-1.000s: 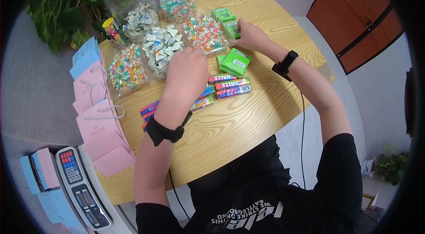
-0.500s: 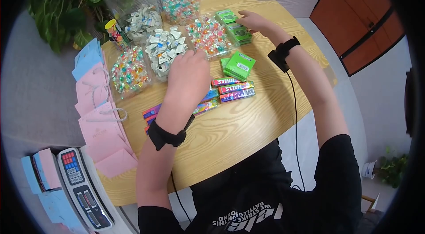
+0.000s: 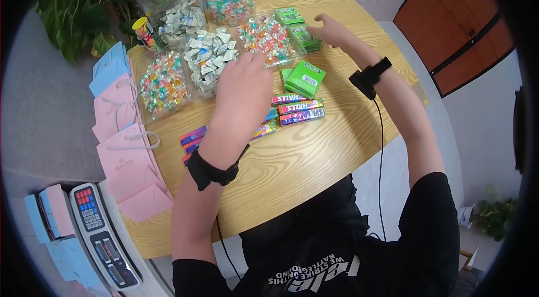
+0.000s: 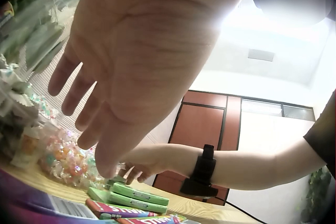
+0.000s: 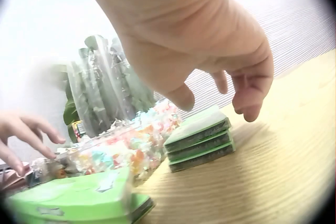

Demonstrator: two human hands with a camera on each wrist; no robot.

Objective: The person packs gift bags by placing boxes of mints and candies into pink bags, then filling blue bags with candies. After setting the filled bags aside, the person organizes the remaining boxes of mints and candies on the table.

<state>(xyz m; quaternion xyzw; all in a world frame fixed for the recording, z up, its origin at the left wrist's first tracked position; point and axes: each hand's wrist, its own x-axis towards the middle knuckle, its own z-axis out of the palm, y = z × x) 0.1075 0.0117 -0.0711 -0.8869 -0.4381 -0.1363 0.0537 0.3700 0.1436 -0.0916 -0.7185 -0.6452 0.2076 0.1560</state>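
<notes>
My right hand (image 3: 332, 32) hovers just beside the back stack of green boxes (image 3: 306, 37), its fingers loosely bent and holding nothing. In the right wrist view the thumb and fingers stand above that neat stack (image 5: 202, 148). My left hand (image 3: 244, 100) is held over the table with relaxed, nearly straight fingers, and the left wrist view shows its palm bare. Below its fingertips are the tray of white-wrapped candies (image 3: 209, 58) and a tray of colourful wrapped candies (image 3: 266, 39). Two more green boxes (image 3: 306, 79) lie overlapped behind Halls candy sticks (image 3: 301, 107).
Purple candy sticks (image 3: 192, 137) lie partly under my left forearm. A tray of bright candies (image 3: 164, 86) and a yellow-topped tube (image 3: 146, 36) stand at the left. Pink paper bags (image 3: 128, 154) line the table's left edge, near a scale (image 3: 106, 238). A cable hangs from each wrist strap.
My right hand has let go of the back green boxes and drawn off to the right, uncovering the stack. My left hand stays over nearly the same place.
</notes>
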